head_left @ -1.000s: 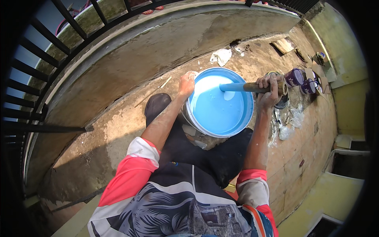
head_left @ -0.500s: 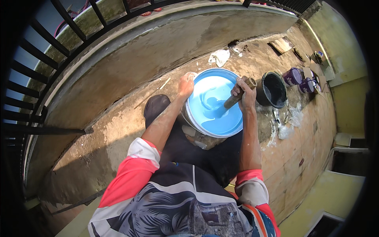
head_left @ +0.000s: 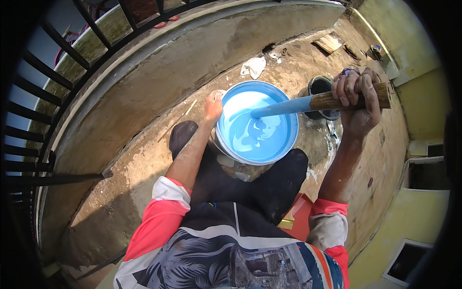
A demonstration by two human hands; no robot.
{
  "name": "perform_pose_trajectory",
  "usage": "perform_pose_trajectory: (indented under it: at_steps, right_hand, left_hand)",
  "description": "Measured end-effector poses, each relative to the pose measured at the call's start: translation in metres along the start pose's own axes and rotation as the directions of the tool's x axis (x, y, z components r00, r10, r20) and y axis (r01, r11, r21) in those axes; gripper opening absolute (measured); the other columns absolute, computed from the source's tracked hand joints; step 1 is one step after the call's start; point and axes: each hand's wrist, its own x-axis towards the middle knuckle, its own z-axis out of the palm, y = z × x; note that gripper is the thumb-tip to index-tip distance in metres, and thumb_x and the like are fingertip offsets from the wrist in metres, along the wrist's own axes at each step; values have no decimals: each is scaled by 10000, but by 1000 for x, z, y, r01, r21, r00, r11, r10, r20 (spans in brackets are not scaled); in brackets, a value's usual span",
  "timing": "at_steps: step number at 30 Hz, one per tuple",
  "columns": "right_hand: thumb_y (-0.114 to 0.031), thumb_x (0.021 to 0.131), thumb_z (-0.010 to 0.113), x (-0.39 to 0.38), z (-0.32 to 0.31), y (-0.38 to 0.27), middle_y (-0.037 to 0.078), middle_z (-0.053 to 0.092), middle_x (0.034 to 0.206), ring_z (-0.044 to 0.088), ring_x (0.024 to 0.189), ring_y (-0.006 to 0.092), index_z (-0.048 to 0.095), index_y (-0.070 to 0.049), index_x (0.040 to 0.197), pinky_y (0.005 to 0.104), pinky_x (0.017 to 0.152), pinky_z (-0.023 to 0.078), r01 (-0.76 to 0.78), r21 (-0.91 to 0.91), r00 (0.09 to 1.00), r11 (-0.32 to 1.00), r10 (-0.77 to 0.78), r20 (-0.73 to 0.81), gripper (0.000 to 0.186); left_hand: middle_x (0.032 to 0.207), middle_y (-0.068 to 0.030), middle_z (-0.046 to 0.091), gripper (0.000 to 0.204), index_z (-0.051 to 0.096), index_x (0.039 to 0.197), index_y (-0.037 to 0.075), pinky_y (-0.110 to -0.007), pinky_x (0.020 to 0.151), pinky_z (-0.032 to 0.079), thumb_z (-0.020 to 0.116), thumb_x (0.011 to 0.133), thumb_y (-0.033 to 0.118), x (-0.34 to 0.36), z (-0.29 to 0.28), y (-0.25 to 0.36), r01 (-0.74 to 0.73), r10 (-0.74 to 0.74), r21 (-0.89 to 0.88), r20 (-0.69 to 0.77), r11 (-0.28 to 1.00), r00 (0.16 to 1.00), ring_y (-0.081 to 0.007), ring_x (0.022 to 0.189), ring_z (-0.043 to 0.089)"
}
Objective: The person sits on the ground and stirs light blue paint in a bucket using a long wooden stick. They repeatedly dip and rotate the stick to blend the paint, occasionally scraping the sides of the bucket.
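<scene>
Between my knees stands a white paint bucket [head_left: 255,163] holding light blue paint [head_left: 236,137], its surface swirled with lighter streaks. My left hand [head_left: 213,105] is closed on the bucket's left rim. A thick wooden stick [head_left: 332,100] is gripped in my right hand [head_left: 358,96], raised to the right of the bucket. The stick slants down to the left over the rim. Its lower half is coated in blue, and its tip meets the paint near the middle.
Behind the stick, a black bucket [head_left: 321,86] is partly hidden. A white cloth [head_left: 253,67] and a thin stick [head_left: 178,119] lie on the ground. A wooden board [head_left: 329,42] sits farther back. By my right leg is an orange-red object [head_left: 301,216]. A low wall [head_left: 159,77] runs along the left.
My right hand has moved up and to the right, drawing much of the stick out of the paint and tilting it lower. My left hand stays on the rim.
</scene>
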Motion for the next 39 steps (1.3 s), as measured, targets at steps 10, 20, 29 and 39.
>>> perform_pose_trajectory:
  at_steps: [10, 20, 29, 39]
  right_hand:
    - [-116, 908, 732, -67, -67, 181, -7, 531, 610, 506, 544, 90, 560, -73, 750, 261, 510, 401, -330, -239, 937, 913, 286, -201, 237]
    - [-106, 920, 687, -108, -77, 179, -18, 458, 635, 468, 534, 126, 511, -113, 800, 299, 521, 416, -243, 243, 630, 939, 344, -697, 213]
    - [-261, 1015, 568, -79, -112, 8, 5, 396, 630, 431, 590, 153, 460, -141, 721, 350, 673, 384, 7, 332, 760, 943, 211, -615, 335]
    - [-251, 984, 576, -40, -119, -79, 28, 392, 646, 429, 633, 185, 442, -103, 693, 371, 713, 372, 92, 253, 884, 963, 38, -466, 352]
  left_hand:
    - [1014, -176, 728, 351, 697, 1096, -19, -381, 862, 509, 401, 1045, 164, 2, 4, -3, -50, 50, 13, 33, 999, 998, -279, 951, 683]
    - [1075, -218, 715, 350, 691, 1107, -30, -417, 927, 489, 431, 1034, 193, 5, 5, -7, -17, 16, 25, 21, 1000, 1000, -359, 1024, 667]
    - [1064, -208, 727, 341, 706, 1103, 5, -432, 908, 501, 434, 1027, 196, -6, -1, 17, 42, -41, 50, -12, 998, 999, -352, 1012, 684]
    - [1138, -161, 710, 357, 711, 1122, 28, -386, 948, 475, 406, 1033, 190, 3, 0, -2, 27, -28, 72, 16, 997, 999, -304, 1069, 651]
